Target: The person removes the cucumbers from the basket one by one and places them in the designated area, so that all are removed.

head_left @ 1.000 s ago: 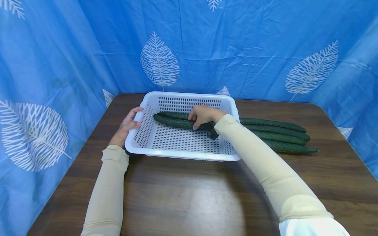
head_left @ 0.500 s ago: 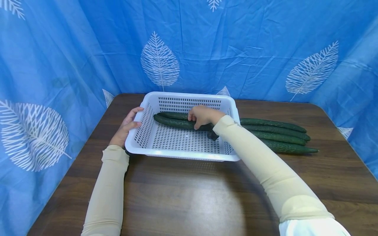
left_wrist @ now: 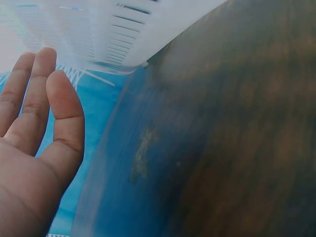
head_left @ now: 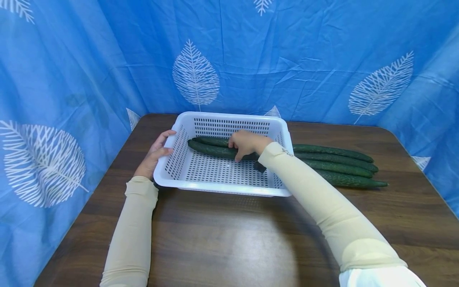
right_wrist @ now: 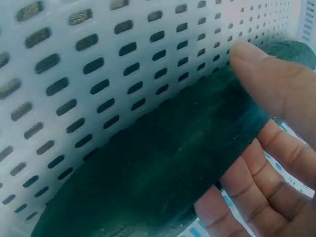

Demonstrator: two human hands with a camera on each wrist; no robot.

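Inside a white perforated plastic basket (head_left: 229,190), two long dark green cucumbers lie side by side along the back. My right hand (head_left: 247,143) reaches in and grips the front cucumber (head_left: 208,148). In the right wrist view, the thumb is on one side of this cucumber (right_wrist: 143,168) and the fingers are on the other. Behind it, the second cucumber (head_left: 215,140) is partly covered by the hand. At the basket's left end, my left hand (head_left: 152,157) rests against the rim from outside. Its fingers (left_wrist: 37,108) look nearly straight in the left wrist view.
Several more cucumbers (head_left: 340,165) lie in a row on the brown wooden table (head_left: 222,235), right of the basket and partly behind the right sleeve (head_left: 319,207). A blue curtain (head_left: 251,59) with white leaf prints hangs behind the table and along its sides.
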